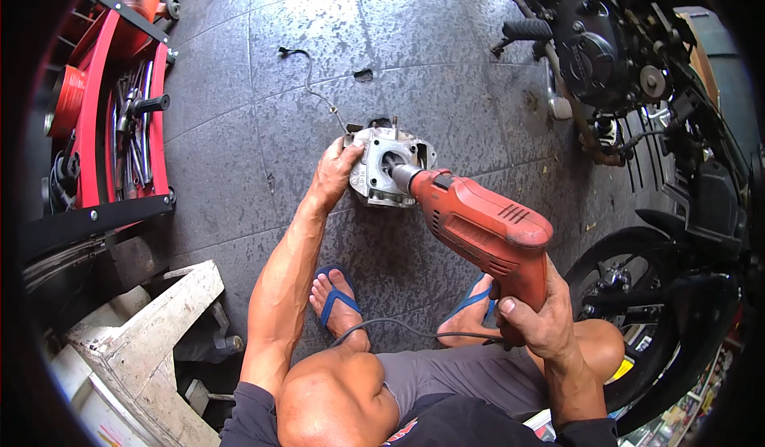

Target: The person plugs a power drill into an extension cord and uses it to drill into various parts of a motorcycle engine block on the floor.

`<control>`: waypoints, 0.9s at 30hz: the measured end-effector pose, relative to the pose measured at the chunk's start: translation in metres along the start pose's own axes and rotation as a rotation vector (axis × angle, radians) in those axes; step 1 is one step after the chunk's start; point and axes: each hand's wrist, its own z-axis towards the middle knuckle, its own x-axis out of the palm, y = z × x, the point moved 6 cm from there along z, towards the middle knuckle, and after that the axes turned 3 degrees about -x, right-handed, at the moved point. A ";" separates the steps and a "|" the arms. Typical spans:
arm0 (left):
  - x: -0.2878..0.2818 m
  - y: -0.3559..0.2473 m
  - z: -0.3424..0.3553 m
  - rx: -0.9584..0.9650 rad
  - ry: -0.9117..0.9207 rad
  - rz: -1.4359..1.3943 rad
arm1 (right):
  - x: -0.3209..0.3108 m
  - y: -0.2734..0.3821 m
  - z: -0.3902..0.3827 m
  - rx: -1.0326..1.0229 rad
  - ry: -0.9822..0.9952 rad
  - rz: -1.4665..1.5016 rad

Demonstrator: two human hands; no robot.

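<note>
A red power drill [488,222] is gripped by its handle in my right hand [542,319]. The drill's chuck [404,178] points into the round opening of a grey metal engine cylinder head [381,196] on the floor. Whatever bit is fitted is mostly hidden inside that opening. My left hand [336,173] holds the near left side of the cylinder head, thumb on top and fingers partly out of sight. A thin wire [309,72] with a black connector runs from the part's far left corner across the floor. The drill's black cord [406,325] passes between my legs.
At left stands a red tool cart [100,112] with wrenches and other metal tools in its tray. A worn white stand [151,327] is at lower left. A motorcycle [590,49] fills the right side, its wheel [637,280] beside my right knee. My feet wear blue flip-flops [339,303].
</note>
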 end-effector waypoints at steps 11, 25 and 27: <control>0.004 -0.013 -0.006 -0.019 0.007 0.023 | 0.009 0.012 0.000 0.008 0.076 0.011; -0.008 0.004 0.001 0.034 -0.043 0.137 | 0.010 0.010 -0.002 0.046 0.032 -0.043; -0.002 0.004 0.002 0.028 -0.038 0.141 | 0.004 0.009 -0.002 0.004 -0.012 -0.011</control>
